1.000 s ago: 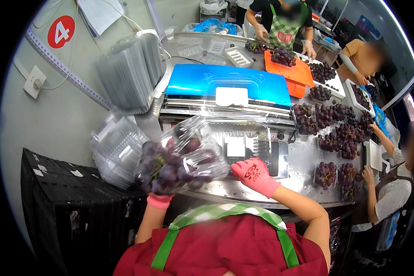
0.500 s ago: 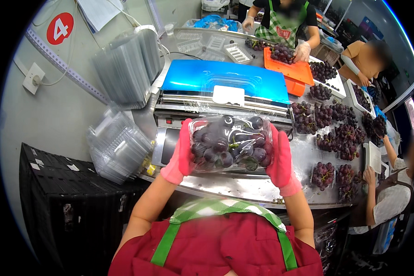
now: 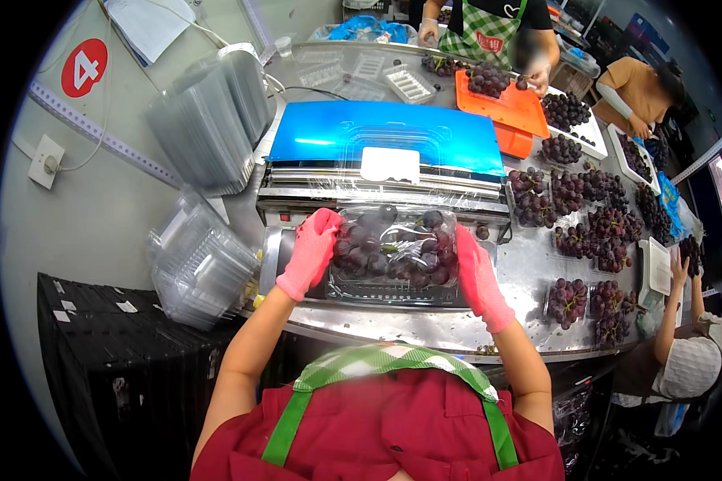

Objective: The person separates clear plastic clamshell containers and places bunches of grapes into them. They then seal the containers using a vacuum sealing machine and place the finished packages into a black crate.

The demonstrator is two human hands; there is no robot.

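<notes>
A clear plastic tray of dark grapes [image 3: 393, 248], covered with shiny film, is low over the front of the wrapping machine, in front of me. Whether it rests there or is slightly raised, I cannot tell. My left hand [image 3: 311, 252], in a pink glove, has its fingers curled in at the tray's upper left corner. Along the right side lies my right hand [image 3: 483, 279], also gloved in pink, its fingers stretched out straight. Just beyond the tray is the machine's blue lid [image 3: 361, 132], with a clear container and a white label on it.
Stacked clear containers [image 3: 204, 128] and loose clear lids [image 3: 200, 264] stand on the left above black crates [image 3: 128, 337]. Bunches of grapes [image 3: 610, 228] cover the right of the metal table. An orange scale [image 3: 501, 108] is far right, where co-workers handle grapes.
The tray has gone down and slightly left, onto or near the machine's front. My left fingers have curled in at its corner; my right hand has straightened along its side.
</notes>
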